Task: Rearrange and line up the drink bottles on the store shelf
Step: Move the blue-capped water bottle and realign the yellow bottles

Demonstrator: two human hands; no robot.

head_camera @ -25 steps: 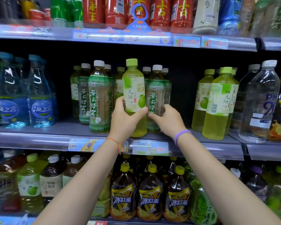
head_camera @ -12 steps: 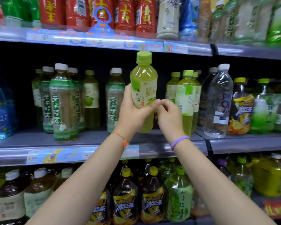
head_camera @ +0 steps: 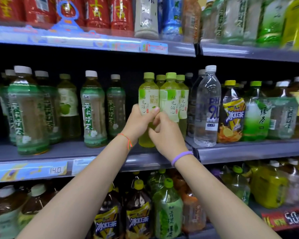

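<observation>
L hand (head_camera: pixel 138 121) wraps its fingers round a yellow-green plastic bottle (head_camera: pixel 148 100) w/ pale label, upright on the mid shelf (head_camera: pixel 93 150), touching matching ribbed-cap bottles (head_camera: pixel 170 99) to its right; R hand (head_camera: pixel 166 133) fingers curl against its lower body; smooth clear water bottle (head_camera: pixel 206 107) nearby.

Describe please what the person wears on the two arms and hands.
Both forearms are bare, with no sleeves and no gloves in view. The left wrist carries a thin orange string bracelet with a small knotted tail of orange and green threads. The right wrist carries a plain, smooth purple band. No rings or watch are visible.
</observation>
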